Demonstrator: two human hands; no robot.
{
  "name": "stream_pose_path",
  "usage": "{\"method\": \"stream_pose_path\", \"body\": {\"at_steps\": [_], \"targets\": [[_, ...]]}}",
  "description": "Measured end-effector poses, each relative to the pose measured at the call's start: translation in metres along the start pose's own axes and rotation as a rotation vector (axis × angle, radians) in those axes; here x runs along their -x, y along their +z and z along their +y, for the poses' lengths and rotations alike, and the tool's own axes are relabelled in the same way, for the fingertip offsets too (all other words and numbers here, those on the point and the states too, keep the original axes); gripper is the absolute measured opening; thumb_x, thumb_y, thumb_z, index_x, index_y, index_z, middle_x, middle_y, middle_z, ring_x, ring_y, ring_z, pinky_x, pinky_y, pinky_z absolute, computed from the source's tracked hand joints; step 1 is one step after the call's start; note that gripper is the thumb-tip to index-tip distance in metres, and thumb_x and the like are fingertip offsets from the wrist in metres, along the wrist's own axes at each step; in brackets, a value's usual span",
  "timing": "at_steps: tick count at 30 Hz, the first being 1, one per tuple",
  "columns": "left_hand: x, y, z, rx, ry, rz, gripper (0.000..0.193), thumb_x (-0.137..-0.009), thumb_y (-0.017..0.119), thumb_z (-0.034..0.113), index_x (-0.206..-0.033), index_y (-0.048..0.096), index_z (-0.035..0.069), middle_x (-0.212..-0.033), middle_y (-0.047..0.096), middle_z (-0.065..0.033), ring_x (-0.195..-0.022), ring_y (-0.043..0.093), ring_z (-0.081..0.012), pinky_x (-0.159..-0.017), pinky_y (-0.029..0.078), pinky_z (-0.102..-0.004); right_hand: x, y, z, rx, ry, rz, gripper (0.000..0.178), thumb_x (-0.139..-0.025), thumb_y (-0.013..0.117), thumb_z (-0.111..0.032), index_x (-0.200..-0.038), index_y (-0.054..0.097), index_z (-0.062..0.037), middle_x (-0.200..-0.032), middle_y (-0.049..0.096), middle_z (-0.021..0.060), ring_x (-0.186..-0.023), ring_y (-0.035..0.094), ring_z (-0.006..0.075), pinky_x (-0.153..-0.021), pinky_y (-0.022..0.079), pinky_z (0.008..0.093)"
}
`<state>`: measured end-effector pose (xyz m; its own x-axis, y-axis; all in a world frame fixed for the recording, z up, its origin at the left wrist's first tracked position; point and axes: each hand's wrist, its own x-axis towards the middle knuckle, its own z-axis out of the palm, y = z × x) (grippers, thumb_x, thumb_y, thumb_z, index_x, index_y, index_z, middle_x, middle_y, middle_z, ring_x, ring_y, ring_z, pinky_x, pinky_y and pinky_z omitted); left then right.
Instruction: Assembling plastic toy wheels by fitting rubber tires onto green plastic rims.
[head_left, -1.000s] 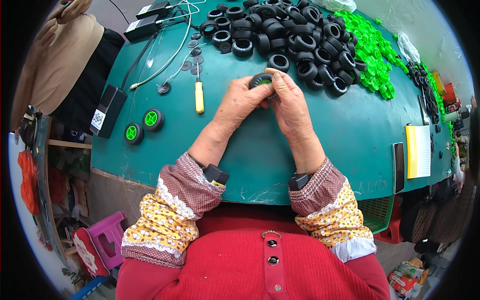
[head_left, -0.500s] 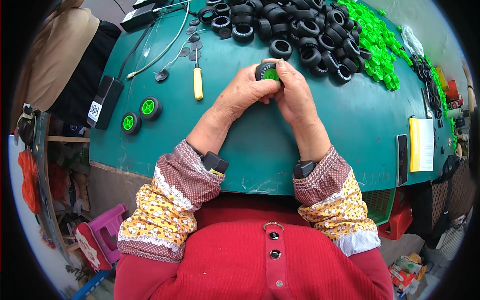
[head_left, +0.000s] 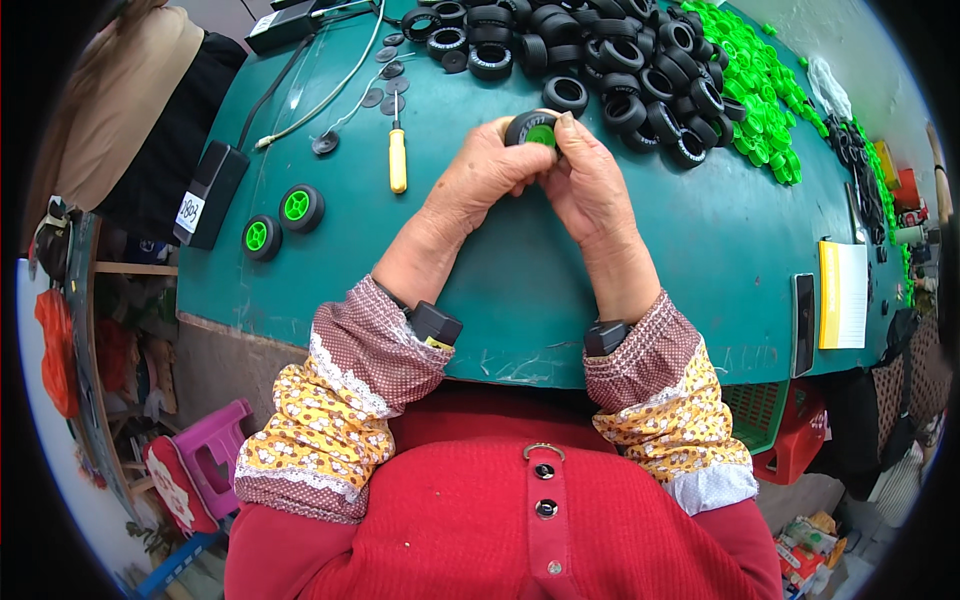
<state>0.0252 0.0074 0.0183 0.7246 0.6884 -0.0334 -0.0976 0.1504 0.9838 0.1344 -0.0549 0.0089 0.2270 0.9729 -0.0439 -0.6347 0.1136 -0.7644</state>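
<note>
I've got L hand & R hand gripping a round black rubber tyre w/ green plastic hub rn.

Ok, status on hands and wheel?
Left hand, right hand: both holding green and black wheel, partly covered. Loose tire just beyond; nothing visibly blocking.

Fingers of both hands partly hide the held wheel; its lettering is blurred. The upper edge crops the tire heap.
</note>
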Motion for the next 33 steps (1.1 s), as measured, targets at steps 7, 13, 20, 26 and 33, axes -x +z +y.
{"method": "stream_pose_path", "body": {"at_steps": [7, 13, 20, 26, 33], "targets": [[-0.001, -0.006, -0.005, 0.101, 0.011, 0.146, 0.022, -0.078, 0.062, 0.023, -0.086, 0.057, 0.003, -0.065, 0.054, 0.0004, -0.051, 0.047, -0.0044, -0.046, 0.038, -0.0156, 0.001, 0.003, 0.006, 0.019, -0.011, 0.123, 0.021, -0.087, 0.051, -0.025, -0.097, 0.051, -0.0063, -0.086, 0.057, 0.0011, -0.077, 0.052, 0.0091, -0.072, 0.039, 0.0254], [-0.004, -0.002, -0.01, 0.163, 0.048, 0.106, 0.029, -0.078, 0.062, 0.02, -0.096, 0.051, 0.001, -0.069, 0.055, -0.0032, -0.052, 0.052, -0.0085, -0.05, 0.047, -0.0199, -0.002, -0.002, 0.007, 0.01, -0.023, 0.09, 0.022, -0.088, 0.05, -0.024, -0.098, 0.05, -0.0043, -0.08, 0.054, 0.001, -0.068, 0.049, 0.0081, -0.06, 0.041, 0.0221], [0.001, 0.001, -0.004, 0.091, 0.055, 0.003, 0.048, -0.077, 0.062, 0.015, -0.117, 0.04, -0.001, -0.067, 0.054, -0.0039, -0.05, 0.051, -0.0097, -0.045, 0.042, -0.0203, 0.0, 0.0, 0.004, 0.025, -0.024, -0.026, 0.028, -0.09, 0.045, -0.031, -0.092, 0.049, -0.0032, -0.073, 0.051, 0.0027, -0.056, 0.045, 0.0093, -0.045, 0.04, 0.0227], [0.002, 0.003, 0.0, 0.031, 0.02, 0.019, 0.057, -0.076, 0.061, 0.014, -0.123, 0.033, -0.002, -0.065, 0.053, -0.0041, -0.047, 0.049, -0.0089, -0.042, 0.039, -0.0195, 0.004, 0.008, 0.002, 0.019, 0.006, 0.078, 0.031, -0.091, 0.04, -0.033, -0.088, 0.049, -0.0028, -0.069, 0.049, 0.0036, -0.052, 0.046, 0.011, -0.042, 0.041, 0.0246], [0.003, 0.007, 0.002, -0.137, 0.072, -0.027, 0.05, -0.075, 0.059, 0.011, -0.12, 0.039, 0.004, -0.067, 0.05, -0.0022, -0.047, 0.044, -0.0049, -0.041, 0.037, -0.0179, 0.002, 0.0, 0.002, -0.079, 0.049, 0.085, 0.03, -0.09, 0.041, -0.031, -0.095, 0.048, -0.0026, -0.078, 0.054, 0.0082, -0.06, 0.056, 0.0176, -0.044, 0.048, 0.0307]]}}
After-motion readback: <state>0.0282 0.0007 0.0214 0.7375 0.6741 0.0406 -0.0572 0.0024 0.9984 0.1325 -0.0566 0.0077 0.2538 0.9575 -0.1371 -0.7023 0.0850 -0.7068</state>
